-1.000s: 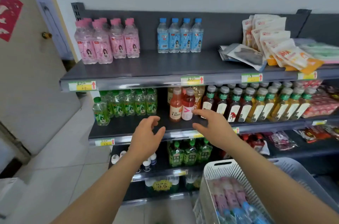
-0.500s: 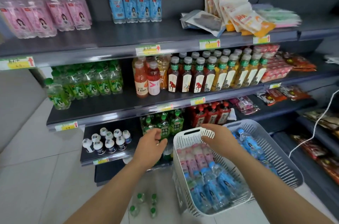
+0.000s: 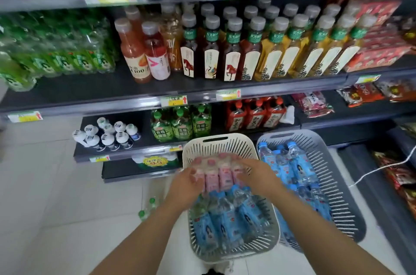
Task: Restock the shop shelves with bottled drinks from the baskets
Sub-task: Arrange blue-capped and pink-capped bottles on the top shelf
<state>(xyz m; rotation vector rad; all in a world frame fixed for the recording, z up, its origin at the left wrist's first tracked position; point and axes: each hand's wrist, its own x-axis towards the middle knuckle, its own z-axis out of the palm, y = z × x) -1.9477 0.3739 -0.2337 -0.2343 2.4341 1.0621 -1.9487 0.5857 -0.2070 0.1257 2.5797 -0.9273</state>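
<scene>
A white slotted basket [image 3: 219, 139] stands on the floor below me. At its far end lies a row of pink-labelled bottles [image 3: 219, 175], with blue-labelled water bottles [image 3: 225, 223] nearer me. My left hand [image 3: 186, 187] touches the left end of the pink row. At the right end rests my right hand [image 3: 256, 179]. Both hands have loosely bent fingers and flank the row without lifting anything. A grey basket [image 3: 326, 151] to the right holds more blue bottles [image 3: 290, 164].
The dark shelves [image 3: 90, 92] ahead carry green bottles, tea bottles [image 3: 231, 49], white-capped bottles [image 3: 108, 137] and snack packs. A few green-capped bottles [image 3: 147, 207] stand on the tiled floor left of the white basket. A white cable [image 3: 382, 166] hangs at the right.
My view has dropped from the shelves to the baskets. Both hands have come down from the middle shelf, past the basket rim, onto the pink bottles.
</scene>
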